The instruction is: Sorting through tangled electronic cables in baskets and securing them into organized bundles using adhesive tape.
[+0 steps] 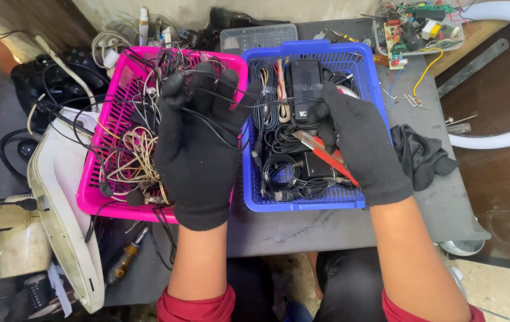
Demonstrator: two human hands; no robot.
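Below the head camera, two hands in black knit gloves work over two plastic baskets that stand side by side on a grey table [433, 197]. Left hand [198, 152] is raised palm up over the pink basket [97, 179], its fingers [174, 89] spread and only loosely curled, with thin black wires [222, 122] draped across palm and fingers and trailing down into the tangle of black, white and cream wires in that basket. Right hand [359, 146] hangs over the blue basket [308, 206], fingers curled shut around a red-handled utility knife [323, 149] whose blade end points toward the left hand. Inside the blue basket lie coiled black cables, and a black rectangular device [305, 80] lies against the far wall. Just right of the blue basket a crumpled black cloth [422, 155] lies on the table. Farther back sits a tray of circuit boards [413, 30]. A screwdriver [125, 259] lies near the table's front edge, below the pink basket.
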